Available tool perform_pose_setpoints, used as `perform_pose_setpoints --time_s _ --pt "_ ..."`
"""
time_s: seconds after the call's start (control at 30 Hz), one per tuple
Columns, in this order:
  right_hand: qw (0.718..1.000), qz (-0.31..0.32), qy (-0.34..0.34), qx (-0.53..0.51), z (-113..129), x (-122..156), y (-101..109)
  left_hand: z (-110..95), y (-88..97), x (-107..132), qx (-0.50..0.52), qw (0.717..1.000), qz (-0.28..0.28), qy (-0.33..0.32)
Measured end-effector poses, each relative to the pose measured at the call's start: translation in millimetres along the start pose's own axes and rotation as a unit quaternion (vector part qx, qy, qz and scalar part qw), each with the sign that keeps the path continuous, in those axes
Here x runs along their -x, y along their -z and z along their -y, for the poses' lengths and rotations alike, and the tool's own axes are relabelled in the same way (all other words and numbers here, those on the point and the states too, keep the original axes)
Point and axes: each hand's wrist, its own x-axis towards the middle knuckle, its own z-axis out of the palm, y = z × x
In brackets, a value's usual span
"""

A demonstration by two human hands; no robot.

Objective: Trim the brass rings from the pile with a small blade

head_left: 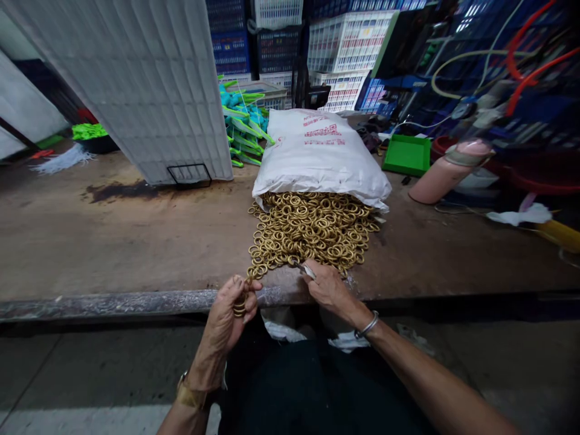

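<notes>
A heap of gold-coloured rings [312, 232] spills from the mouth of a white woven sack [317, 157] onto the wooden table. At the table's front edge, my left hand [234, 305] is closed around several gold rings [240, 307], with its thumb and index finger pinched at the heap's near left corner. My right hand [330, 287] is closed on a small tool with a dark tip and a pale part [306, 269]; its exact kind is unclear. The tool's tip touches or nearly touches the rings at the heap's front.
A tall pale ribbed panel [167, 90] stands on the table [136, 241] at left. Green and blue plastic pieces [244, 121] lie behind the sack. At right are a green tray [406, 154] and a pink bottle [446, 172]. Stacked crates [348, 42] fill the back.
</notes>
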Motion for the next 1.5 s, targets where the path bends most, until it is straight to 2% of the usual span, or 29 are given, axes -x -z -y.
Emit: perform_pose_setpoints --time_s 0.13,0.3,0.53,0.73,0.87,1.0,1.2,1.37,1.5 --pt "0.999 -0.01 -0.015 -0.033 -2.4 -1.1 -9.2 4.9 10.6 3.2 0.017 1.0 -0.019 -0.001" --pt "0.999 -0.002 0.015 -0.049 10.0 -7.4 -19.9 5.4 21.0 2.8 0.088 0.996 -0.01 0.023" --pt "0.993 0.017 0.05 -0.102 34.1 -27.2 -35.7 8.7 33.7 0.4 0.202 0.975 -0.074 0.058" --pt "0.993 0.086 0.076 -0.036 50.8 -35.9 -37.0 14.2 33.3 0.6 0.187 0.977 -0.084 0.065" --pt "0.993 0.091 0.063 0.029 55.6 -37.3 -36.0 18.5 30.3 -1.5 0.18 0.977 -0.083 0.079" --pt "0.995 0.084 0.04 0.045 53.8 -38.2 -37.0 23.7 24.4 -2.3 0.125 0.984 -0.095 0.079" --pt "0.997 0.068 0.019 0.004 37.5 -34.1 -39.1 34.5 10.2 -4.7 -0.017 0.996 -0.084 0.032" --pt "0.992 0.065 0.006 -0.106 29.1 -23.9 -25.5 41.8 -2.7 -16.3 -0.153 0.982 -0.108 0.001" --pt "0.979 0.06 0.026 -0.194 29.8 -12.4 -13.7 44.5 -12.1 -24.1 -0.258 0.962 -0.085 -0.005"
